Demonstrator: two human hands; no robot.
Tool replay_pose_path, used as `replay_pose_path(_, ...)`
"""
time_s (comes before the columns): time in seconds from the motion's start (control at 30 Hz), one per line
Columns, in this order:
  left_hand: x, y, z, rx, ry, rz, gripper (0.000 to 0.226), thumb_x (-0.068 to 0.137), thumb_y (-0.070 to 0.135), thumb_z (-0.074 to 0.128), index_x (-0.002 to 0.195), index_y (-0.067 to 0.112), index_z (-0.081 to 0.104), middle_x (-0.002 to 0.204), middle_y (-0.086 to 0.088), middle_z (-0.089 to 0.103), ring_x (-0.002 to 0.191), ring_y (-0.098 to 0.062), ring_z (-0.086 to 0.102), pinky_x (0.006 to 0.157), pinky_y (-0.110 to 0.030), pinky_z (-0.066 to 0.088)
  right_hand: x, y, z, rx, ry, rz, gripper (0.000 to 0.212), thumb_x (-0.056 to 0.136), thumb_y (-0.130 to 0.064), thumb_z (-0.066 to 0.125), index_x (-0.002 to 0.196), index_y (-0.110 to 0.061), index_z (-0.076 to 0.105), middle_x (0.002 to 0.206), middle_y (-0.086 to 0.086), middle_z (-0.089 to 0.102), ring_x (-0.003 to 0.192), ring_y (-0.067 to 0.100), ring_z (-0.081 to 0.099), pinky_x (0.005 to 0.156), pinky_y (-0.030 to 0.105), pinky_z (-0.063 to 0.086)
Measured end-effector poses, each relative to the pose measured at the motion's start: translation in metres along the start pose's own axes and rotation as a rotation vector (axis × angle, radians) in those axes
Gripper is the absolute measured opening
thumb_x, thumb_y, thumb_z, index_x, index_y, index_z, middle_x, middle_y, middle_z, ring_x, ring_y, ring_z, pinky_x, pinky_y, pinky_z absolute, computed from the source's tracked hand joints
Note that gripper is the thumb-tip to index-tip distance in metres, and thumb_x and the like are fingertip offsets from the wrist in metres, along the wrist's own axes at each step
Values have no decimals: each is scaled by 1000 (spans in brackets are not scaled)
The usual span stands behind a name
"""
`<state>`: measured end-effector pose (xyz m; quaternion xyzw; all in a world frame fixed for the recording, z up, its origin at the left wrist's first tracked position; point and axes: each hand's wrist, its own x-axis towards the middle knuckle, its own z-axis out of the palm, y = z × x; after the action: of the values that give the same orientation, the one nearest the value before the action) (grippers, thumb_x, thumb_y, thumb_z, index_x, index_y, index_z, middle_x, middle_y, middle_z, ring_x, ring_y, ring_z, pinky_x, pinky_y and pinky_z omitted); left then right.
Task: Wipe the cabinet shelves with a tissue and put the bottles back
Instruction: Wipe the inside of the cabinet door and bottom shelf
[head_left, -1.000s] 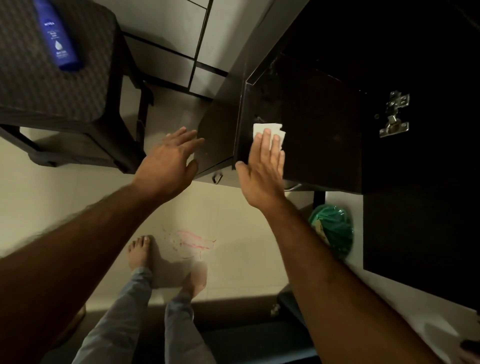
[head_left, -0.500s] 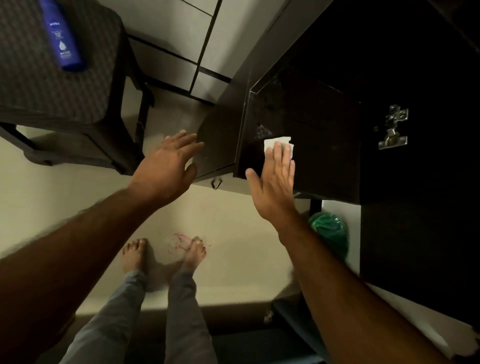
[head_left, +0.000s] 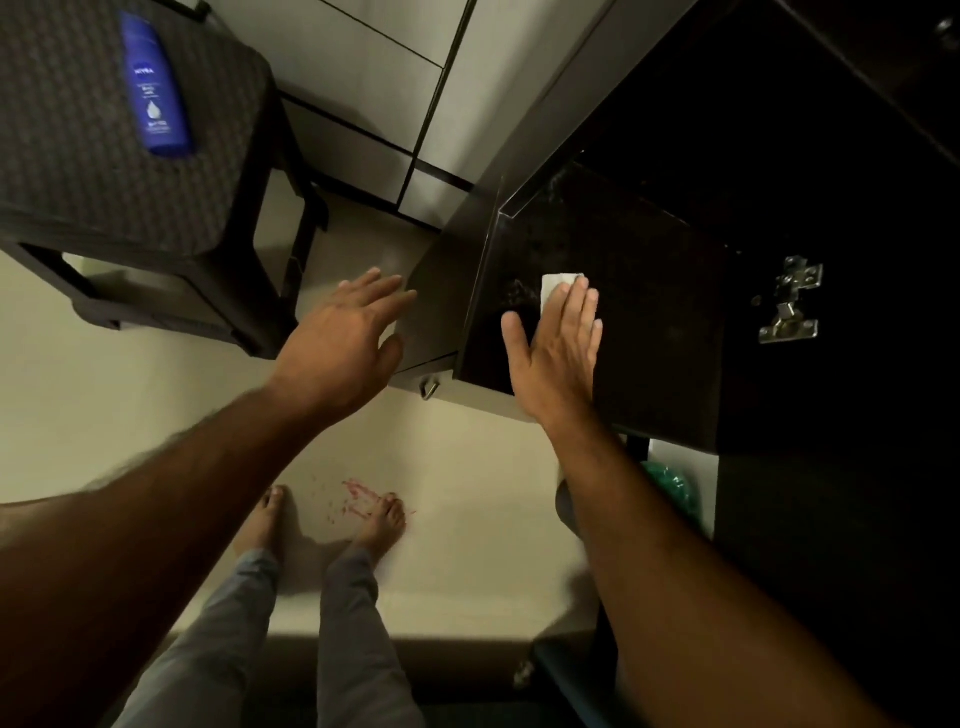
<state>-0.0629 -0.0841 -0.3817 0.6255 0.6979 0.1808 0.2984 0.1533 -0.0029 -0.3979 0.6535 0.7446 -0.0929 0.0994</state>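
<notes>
Tissue (head_left: 558, 285) sits under your right hand (head_left: 558, 358), fingers (head_left: 576, 306) straight and flat, pressing it onto the dark cabinet shelf (head_left: 649, 332); only its white top edge shows past the fingertips. Nearest you: bare feet (head_left: 384, 519) and grey trouser legs (head_left: 343, 639) on the pale floor (head_left: 130, 395), with a reddish smear (head_left: 358, 499) just by the right foot's toes. Your left hand (head_left: 337, 343) hovers beside the cabinet's left side panel (head_left: 431, 317), fingers spread and straight, holding nothing; can't tell if the tips touch the panel. Small metal ring (head_left: 428, 388) hangs under the cabinet's bottom edge, between the two hands. Green crumpled thing (head_left: 670, 488) lies low, right of your right forearm, partly hidden. Metal hinge (head_left: 789, 304) is fixed to the dark inner wall, right of the tissue, well apart from it. Further off, upper left: blue Nivea bottle (head_left: 153, 88) lies flat on a dark woven-pattern stool (head_left: 78, 171), well away from the shelf. Pale panelled wall (head_left: 374, 73) behind.
</notes>
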Motion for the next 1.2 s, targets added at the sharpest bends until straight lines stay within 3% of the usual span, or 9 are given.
replay_pose_path(0.17, 3, -3, -2, 19, 39, -52, 51, 97, 23, 51, 146, 20, 37, 155, -4, 34, 146, -19, 21, 118, -35, 14, 11, -40, -2, -46, -19, -207, 96, 83, -73, -8, 152, -5, -10, 161, 16, -16, 148, 26, -17, 122, 43, -4)
replay_pose_path(0.3, 7, 0, -4, 32, 46, -66, 51, 97, 22, 52, 146, 20, 38, 154, -4, 34, 146, -19, 22, 119, -37, 15, -31, -10, 4, -129, -75, -397, 93, 87, -73, -7, 154, -8, -10, 161, 11, -20, 148, 24, -21, 122, 44, -3)
replay_pose_path(0.43, 16, 3, -3, 28, 86, -61, 51, 97, 23, 51, 146, 21, 37, 155, -3, 33, 146, -18, 20, 117, -33, 12, -11, 9, -2, -87, -45, -201, 95, 81, -73, -18, 152, -10, -13, 161, 11, -18, 148, 22, -20, 122, 45, 1)
replay_pose_path(0.53, 20, 4, 3, 4, 103, -70, 51, 98, 23, 50, 147, 21, 37, 155, -3, 33, 146, -18, 20, 116, -32, 10, 20, -15, -7, -9, -23, -93, 98, 79, -74, -13, 152, -8, -11, 162, 13, -15, 148, 24, -18, 122, 47, 2)
replay_pose_path(0.7, 20, -4, 9, -21, 27, -47, 50, 97, 23, 51, 146, 19, 39, 154, -5, 35, 146, -19, 21, 116, -32, 11, 4, -48, -2, -55, -21, -220, 91, 86, -71, -7, 154, -11, -8, 162, 13, -16, 148, 26, -19, 122, 46, -2)
replay_pose_path(0.83, 22, -21, -8, -13, -19, -40, 52, 97, 21, 51, 146, 20, 37, 155, -4, 33, 147, -19, 20, 119, -38, 15, -51, -34, 9, -85, -46, -307, 83, 92, -68, -3, 156, -15, -2, 163, 10, -10, 150, 25, -14, 122, 46, 1)
replay_pose_path(1.0, 29, -36, -27, 5, -83, 19, 52, 97, 22, 51, 147, 22, 36, 156, -3, 31, 147, -18, 19, 119, -36, 13, -36, -30, 5, -46, -15, -82, 86, 90, -67, -9, 155, -12, 1, 163, 9, -8, 150, 23, -11, 122, 45, 2)
replay_pose_path(1.1, 35, -36, -33, -7, -97, 63, 52, 97, 22, 51, 147, 23, 36, 156, -3, 31, 147, -18, 18, 119, -35, 12, 5, -51, -4, 70, 1, 76, 85, 92, -67, 2, 155, -10, -2, 163, 11, -8, 150, 25, -12, 122, 47, 1)
replay_pose_path(1.2, 37, -33, -33, -16, -78, 81, 51, 97, 21, 51, 147, 23, 36, 156, -2, 31, 147, -17, 18, 116, -32, 10, 27, -72, -9, 79, 12, 82, 86, 91, -67, 4, 155, -9, -3, 163, 12, -9, 149, 26, -13, 122, 44, -4)
